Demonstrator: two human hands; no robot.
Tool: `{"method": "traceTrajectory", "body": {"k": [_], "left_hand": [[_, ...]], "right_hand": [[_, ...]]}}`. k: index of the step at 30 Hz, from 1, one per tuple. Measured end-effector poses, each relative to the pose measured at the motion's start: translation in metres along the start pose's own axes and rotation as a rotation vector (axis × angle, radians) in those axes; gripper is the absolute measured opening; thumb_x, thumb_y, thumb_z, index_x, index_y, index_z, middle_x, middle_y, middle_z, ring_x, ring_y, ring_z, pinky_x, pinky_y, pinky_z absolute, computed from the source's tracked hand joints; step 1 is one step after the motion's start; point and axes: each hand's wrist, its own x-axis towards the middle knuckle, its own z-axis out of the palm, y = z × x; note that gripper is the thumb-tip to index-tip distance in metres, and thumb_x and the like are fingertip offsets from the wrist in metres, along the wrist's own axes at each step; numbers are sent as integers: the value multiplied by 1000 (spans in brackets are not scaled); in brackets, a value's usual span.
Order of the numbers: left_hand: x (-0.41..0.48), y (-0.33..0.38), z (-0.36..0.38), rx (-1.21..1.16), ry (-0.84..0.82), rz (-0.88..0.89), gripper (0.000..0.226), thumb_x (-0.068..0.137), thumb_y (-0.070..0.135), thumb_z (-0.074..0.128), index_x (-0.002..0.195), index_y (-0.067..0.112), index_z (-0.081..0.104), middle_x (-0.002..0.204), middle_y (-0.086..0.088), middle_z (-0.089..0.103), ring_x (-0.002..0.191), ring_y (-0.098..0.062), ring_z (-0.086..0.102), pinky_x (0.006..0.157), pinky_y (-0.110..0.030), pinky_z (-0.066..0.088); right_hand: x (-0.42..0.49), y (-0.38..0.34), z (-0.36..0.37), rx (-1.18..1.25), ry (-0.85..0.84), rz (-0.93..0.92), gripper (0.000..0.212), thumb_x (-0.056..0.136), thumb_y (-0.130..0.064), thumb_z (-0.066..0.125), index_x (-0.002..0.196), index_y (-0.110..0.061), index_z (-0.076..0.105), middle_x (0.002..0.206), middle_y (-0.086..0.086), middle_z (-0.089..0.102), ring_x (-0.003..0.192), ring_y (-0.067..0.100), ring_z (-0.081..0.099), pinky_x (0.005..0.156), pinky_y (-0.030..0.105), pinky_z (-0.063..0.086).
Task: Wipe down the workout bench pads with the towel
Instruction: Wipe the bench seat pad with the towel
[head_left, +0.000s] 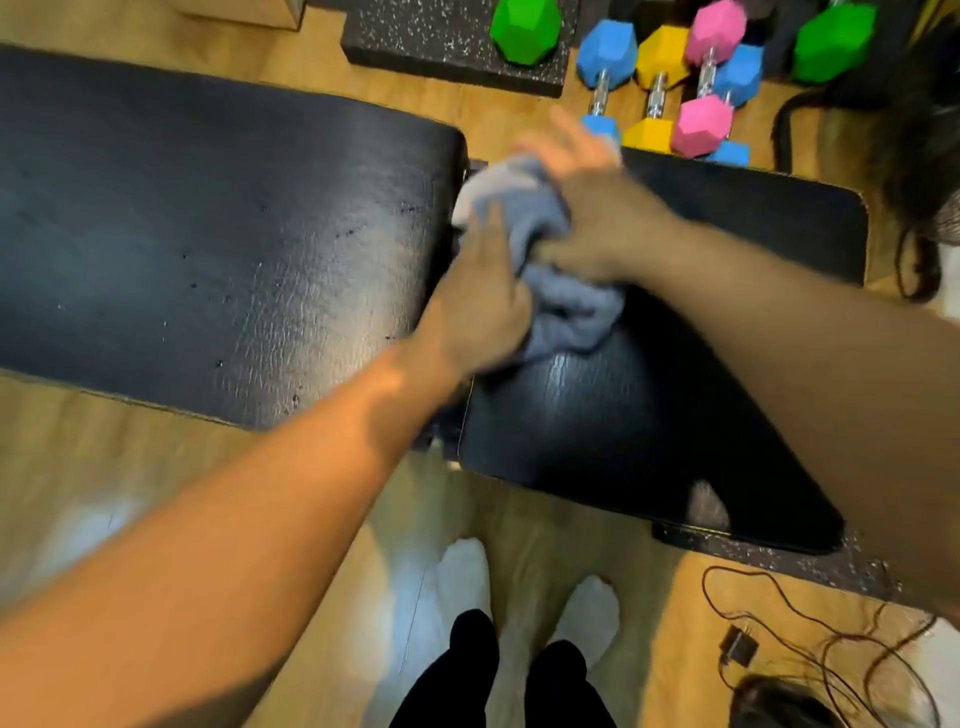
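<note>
A bunched grey towel (550, 291) lies over the gap between the long black back pad (208, 234) on the left and the black seat pad (649, 415) on the right. My left hand (483, 306) grips the towel's near side, its thumb laid along the cloth. My right hand (587, 208) comes in from the right and holds the towel's far side; it is blurred by motion. The back pad's surface shows small nicks and a glossy sheen.
Coloured hex dumbbells (691, 88) in blue, yellow, pink and green lie on the wooden floor just beyond the bench. A speckled rubber mat (441, 47) sits behind them. A charger and tangled cable (753, 634) lie at the lower right. My socked feet (524, 587) stand before the bench.
</note>
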Motion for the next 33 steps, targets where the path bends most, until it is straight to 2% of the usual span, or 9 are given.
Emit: {"method": "traceTrajectory", "body": {"k": [3, 6, 9, 12, 17, 20, 22, 28, 33], "left_hand": [[65, -2, -12, 95, 13, -28, 68, 93, 34, 35, 151, 3, 17, 153, -24, 29, 136, -38, 36, 108, -39, 35], [63, -10, -6, 118, 15, -24, 65, 94, 40, 36, 148, 5, 26, 143, -19, 45, 127, -32, 47, 101, -39, 42], [-9, -12, 4, 15, 56, -10, 67, 87, 32, 38, 148, 7, 29, 146, -15, 43, 132, -31, 44, 104, -44, 40], [-69, -5, 20, 69, 36, -21, 70, 91, 21, 46, 151, -2, 18, 156, -21, 26, 143, -33, 29, 113, -46, 31], [11, 8, 13, 485, -81, -13, 69, 96, 29, 35, 149, -8, 12, 155, -32, 16, 143, -44, 18, 117, -50, 18], [68, 14, -4, 619, -78, -20, 66, 95, 29, 35, 151, -1, 17, 154, -28, 23, 141, -43, 26, 115, -47, 25], [96, 31, -18, 525, -99, -52, 70, 94, 25, 45, 153, 6, 13, 155, -24, 21, 140, -39, 30, 110, -42, 30], [137, 94, -7, 506, -284, 31, 49, 83, 35, 48, 131, 23, 48, 130, -14, 57, 116, -32, 54, 98, -39, 45], [142, 145, 58, 474, -322, 51, 60, 82, 28, 44, 141, 22, 34, 138, -15, 42, 127, -38, 40, 105, -49, 36]], "right_hand": [[23, 7, -1, -150, 229, 75, 56, 69, -34, 48, 121, -15, 55, 131, 16, 48, 119, 36, 46, 94, 39, 42], [18, -4, 2, -180, 158, 118, 43, 71, -31, 43, 107, -15, 60, 111, 14, 61, 105, 34, 55, 83, 37, 43], [-27, -28, 15, -112, 131, 143, 44, 77, -25, 47, 116, -11, 61, 118, 14, 62, 112, 33, 55, 94, 38, 41], [-86, -53, 44, -88, 149, 64, 62, 68, -19, 47, 127, 0, 56, 133, 21, 54, 127, 39, 46, 108, 56, 31], [-28, -28, 34, -216, 73, 111, 44, 94, -20, 41, 135, -7, 46, 144, 17, 41, 135, 36, 34, 112, 49, 22], [22, 2, 8, -258, 40, 151, 44, 97, -27, 39, 139, -13, 38, 146, 12, 37, 134, 31, 31, 110, 44, 25], [35, 23, -7, -199, 26, 254, 50, 94, -33, 41, 141, -17, 36, 142, 11, 41, 130, 32, 36, 105, 41, 31], [-8, 85, -43, -99, 71, 396, 48, 93, -50, 39, 123, -13, 45, 120, 19, 56, 111, 36, 52, 79, 36, 37], [-64, 140, -72, -43, 95, 491, 48, 92, -49, 41, 120, -10, 45, 119, 22, 56, 111, 39, 51, 87, 40, 41]]}}
